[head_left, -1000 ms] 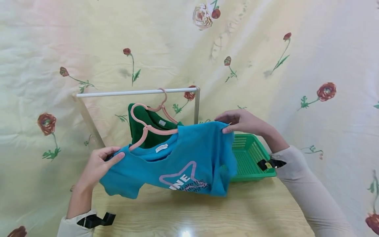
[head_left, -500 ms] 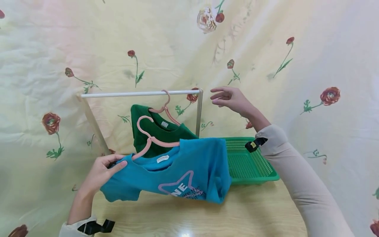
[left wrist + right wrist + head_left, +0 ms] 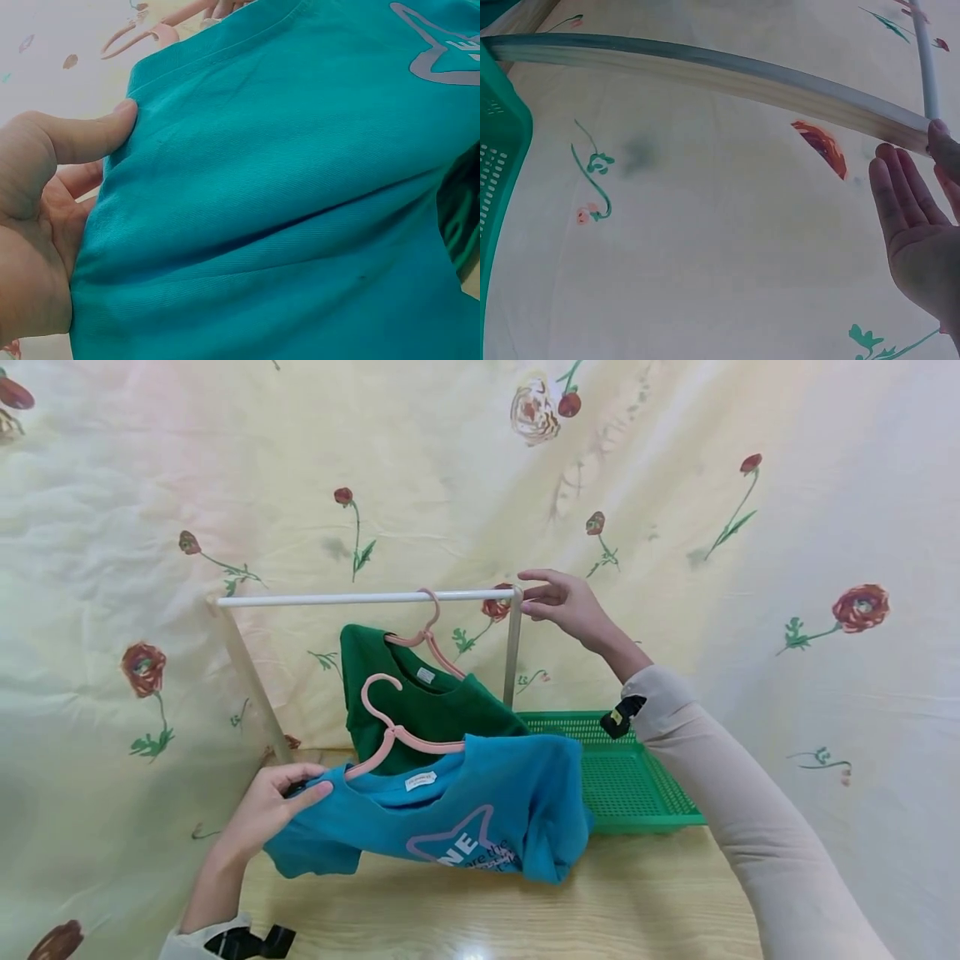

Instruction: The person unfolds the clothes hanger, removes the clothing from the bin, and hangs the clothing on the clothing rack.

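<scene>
At the left shoulder of a blue T-shirt, my left hand pinches the cloth between thumb and fingers. A pink hanger sits inside the shirt, its hook sticking out above the neckline. In the left wrist view the thumb presses on the front of the blue cloth while other fingers go behind it. My right hand is at the right top corner of a white clothes rack, fingers fairly straight. The right wrist view has its fingertips at the rack's corner, by the upright post.
Behind the blue shirt, a green T-shirt hangs from the rack's bar on another pink hanger. A green plastic basket stands at the right on the wooden table. Flowered cloth covers the wall behind.
My right hand has let go of the blue T-shirt's right shoulder and moved up and left to the rack's corner. The left hand still holds the shirt, now slightly lower in view.
</scene>
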Tool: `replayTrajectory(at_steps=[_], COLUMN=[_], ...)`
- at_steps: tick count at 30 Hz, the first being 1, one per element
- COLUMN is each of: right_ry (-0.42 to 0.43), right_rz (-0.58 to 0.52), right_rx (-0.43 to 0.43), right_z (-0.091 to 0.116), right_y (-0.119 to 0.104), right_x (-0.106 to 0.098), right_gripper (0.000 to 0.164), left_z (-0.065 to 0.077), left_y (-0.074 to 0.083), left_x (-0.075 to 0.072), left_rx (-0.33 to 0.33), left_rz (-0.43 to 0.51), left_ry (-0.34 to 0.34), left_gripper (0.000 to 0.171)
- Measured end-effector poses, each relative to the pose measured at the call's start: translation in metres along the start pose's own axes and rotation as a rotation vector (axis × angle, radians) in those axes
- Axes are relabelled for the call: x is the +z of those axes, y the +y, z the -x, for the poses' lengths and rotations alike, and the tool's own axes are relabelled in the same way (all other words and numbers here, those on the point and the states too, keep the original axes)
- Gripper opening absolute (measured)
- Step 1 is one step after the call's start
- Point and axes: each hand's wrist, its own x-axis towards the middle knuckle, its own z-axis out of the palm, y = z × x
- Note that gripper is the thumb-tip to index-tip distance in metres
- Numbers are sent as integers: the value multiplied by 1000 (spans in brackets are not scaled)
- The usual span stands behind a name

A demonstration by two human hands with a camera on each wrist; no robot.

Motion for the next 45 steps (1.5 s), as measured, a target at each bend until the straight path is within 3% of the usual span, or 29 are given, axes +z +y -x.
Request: replayTrajectory(at_steps=[8, 16, 29, 37, 39, 41, 43, 45], right_ry=[19, 32, -4, -19, -25, -20, -10, -12], right_rz=[-20, -29, 33, 45, 46, 53, 31, 24], right_rx=[-24, -4, 17, 58, 68, 44, 30, 18], right_z=[-7, -10, -13, -12, -11, -11, -11, -13], right_y=[1, -2, -10, -12, -14, -14, -14, -13], right_x=[8, 12, 9, 11, 10, 8, 7, 6], right_gripper=[42, 40, 41, 43, 42, 38, 21, 21], left_z=[10, 18, 24, 37, 41, 45, 47, 50], left_y=[6, 27, 58, 87, 93, 97, 99, 95], left_x=[-3, -11, -41, -72, -83, -94, -106, -120], left_rx=[10, 58, 208, 234, 225, 196, 184, 182], left_rz=[-17, -43, 109, 145, 91, -42, -49, -97], left_ry=[9, 56, 145, 351, 408, 476, 558, 619], left_gripper=[18, 17, 27, 26, 27, 30, 29, 31])
